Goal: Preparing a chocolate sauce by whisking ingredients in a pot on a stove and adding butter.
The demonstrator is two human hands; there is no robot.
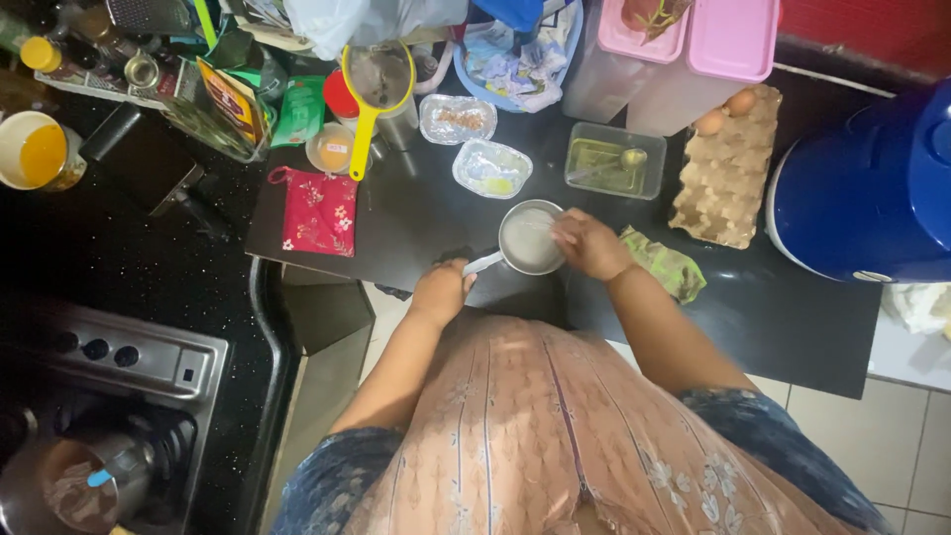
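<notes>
A small metal saucepan (528, 239) with a pale, milky liquid stands on the black countertop (416, 218) right in front of me. My left hand (441, 290) grips its white handle at the lower left. My right hand (586, 244) hovers over the pan's right rim, fingers closed on a thin utensil that dips into the liquid; the utensil is blurred and I cannot tell its kind.
Behind the pan are two foil trays (491, 167), a clear box with a spoon (614, 160), an egg carton (726, 168), a yellow strainer (376, 79) and a red potholder (319, 212). A green cloth (666, 264) lies to the right, a blue appliance (867, 188) beyond. A stove (109, 416) is at the lower left.
</notes>
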